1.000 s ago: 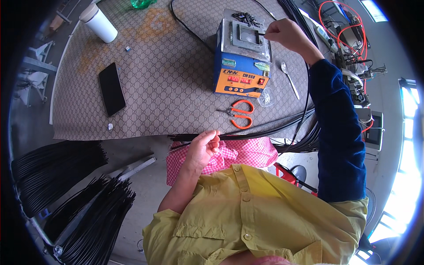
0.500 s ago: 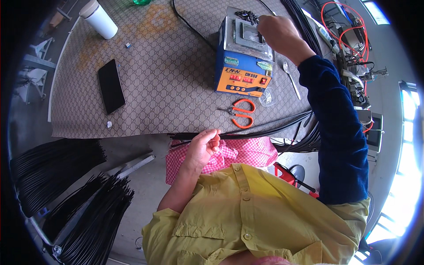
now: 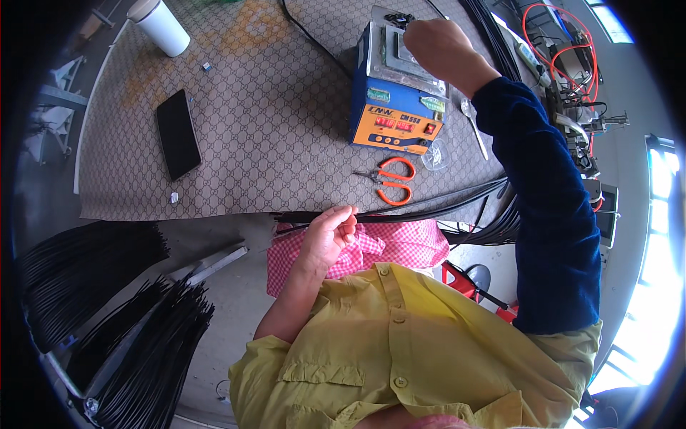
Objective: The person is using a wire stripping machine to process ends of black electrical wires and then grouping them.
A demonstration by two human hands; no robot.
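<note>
My right hand (image 3: 444, 51) is over the top of a blue and orange solder pot (image 3: 397, 131), with a dark blue sleeve on that arm. Its fingers curl down toward the pot's far side, beside a small heap of black parts (image 3: 397, 19); their tips are hidden. My left hand (image 3: 330, 234) stays low at the table's near edge, thumb and fingers pressed together. Black cables (image 3: 429, 213) run along the edge right by its fingertips, but whatever is in the pinch cannot be made out. Orange-handled snips (image 3: 395, 182) lie between this hand and the pot.
A small clear dish (image 3: 434, 156) and a spoon (image 3: 474, 129) lie right of the pot. Further left are a phone (image 3: 179, 136) and a white cup (image 3: 161, 30). Bundles of black cables (image 3: 153, 350) hang at the lower left. A pink checked cloth (image 3: 407, 243) is below the table edge.
My right hand has shifted a little left and away across the pot's top. My left hand has kept its place and its closed fingers. The view has tilted slightly.
</note>
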